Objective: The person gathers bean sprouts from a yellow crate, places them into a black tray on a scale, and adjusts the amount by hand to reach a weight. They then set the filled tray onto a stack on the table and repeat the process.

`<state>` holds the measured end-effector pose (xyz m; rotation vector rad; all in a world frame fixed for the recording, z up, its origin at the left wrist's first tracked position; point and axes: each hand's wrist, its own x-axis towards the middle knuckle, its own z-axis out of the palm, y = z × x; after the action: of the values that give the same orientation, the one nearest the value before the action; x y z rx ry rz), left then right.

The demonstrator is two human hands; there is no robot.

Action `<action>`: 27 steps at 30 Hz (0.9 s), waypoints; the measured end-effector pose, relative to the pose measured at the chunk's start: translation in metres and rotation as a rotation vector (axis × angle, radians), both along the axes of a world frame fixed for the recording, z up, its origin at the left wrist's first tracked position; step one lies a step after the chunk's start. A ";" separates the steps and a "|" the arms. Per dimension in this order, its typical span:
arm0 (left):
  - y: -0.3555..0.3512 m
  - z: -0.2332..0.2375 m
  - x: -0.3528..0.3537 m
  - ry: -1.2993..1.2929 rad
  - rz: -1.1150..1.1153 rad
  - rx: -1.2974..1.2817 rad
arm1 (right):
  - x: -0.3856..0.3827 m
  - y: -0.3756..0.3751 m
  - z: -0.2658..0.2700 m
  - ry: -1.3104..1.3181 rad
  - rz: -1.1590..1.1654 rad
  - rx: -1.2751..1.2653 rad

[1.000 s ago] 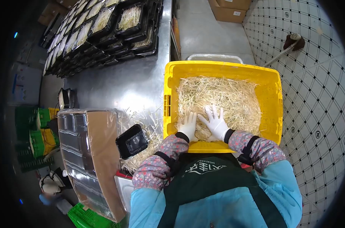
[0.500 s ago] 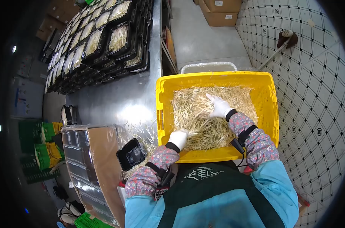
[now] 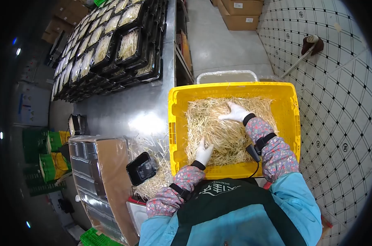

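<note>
A yellow plastic crate [image 3: 235,89] stands in front of me, filled with pale, thin bean sprouts [image 3: 219,129]. My left hand [image 3: 203,153], in a white glove, rests at the near left part of the sprouts, thumb and fingers apart. Farther back, my right hand [image 3: 236,112], also gloved in white, lies on top of the heap with its thumb spread from its fingers. Neither hand is closed around a bunch; some fingertips are partly hidden against the sprouts. Left of the crate, an unfilled black plastic tray [image 3: 141,168] lies tilted on loose sprouts.
Stacked black trays of wrapped sprouts [image 3: 128,45] cover the far end of the metal table [image 3: 116,112]. A cardboard box [image 3: 112,172] with plastic trays stands at the near left. Brown cartons [image 3: 241,16] sit on the floor beyond the crate.
My left hand has moved right over the sprouts, and its fingers have opened from a closed grip. My right hand stays near the same place, its fingers spread. The view has shifted slightly.
</note>
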<state>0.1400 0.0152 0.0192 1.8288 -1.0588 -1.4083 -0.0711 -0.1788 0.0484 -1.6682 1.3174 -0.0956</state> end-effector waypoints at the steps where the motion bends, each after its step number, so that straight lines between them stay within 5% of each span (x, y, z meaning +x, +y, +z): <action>1: 0.002 -0.012 -0.004 0.202 0.137 0.108 | 0.008 0.010 -0.005 -0.036 0.098 -0.010; 3: -0.001 -0.011 -0.003 0.476 0.263 0.342 | 0.020 0.042 0.009 0.158 0.269 -0.208; 7: 0.000 -0.009 -0.009 0.698 0.423 0.367 | 0.042 0.116 0.046 0.414 0.381 -0.430; 11: -0.005 0.015 -0.010 0.584 0.329 0.402 | 0.058 0.141 0.025 0.538 0.325 -0.686; 15: 0.004 0.048 0.021 0.620 0.164 0.189 | 0.039 0.100 0.017 0.346 0.277 -0.522; 17: 0.005 0.102 0.056 0.575 0.052 0.036 | 0.029 0.076 0.023 0.327 0.253 -0.370; 20: 0.023 0.162 0.109 0.262 0.226 -0.309 | 0.022 0.065 0.017 0.354 0.227 -0.399; 23: 0.057 0.167 0.176 -0.484 0.480 -0.607 | 0.024 0.070 0.007 0.507 0.192 -0.509; 27: 0.123 0.128 0.251 -0.869 0.891 -0.454 | 0.034 0.093 0.006 0.406 0.217 -0.472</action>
<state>0.3912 0.1379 0.1470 2.1344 -0.6485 0.1649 -0.0369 -0.0854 0.0545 -2.3148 1.4745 0.0723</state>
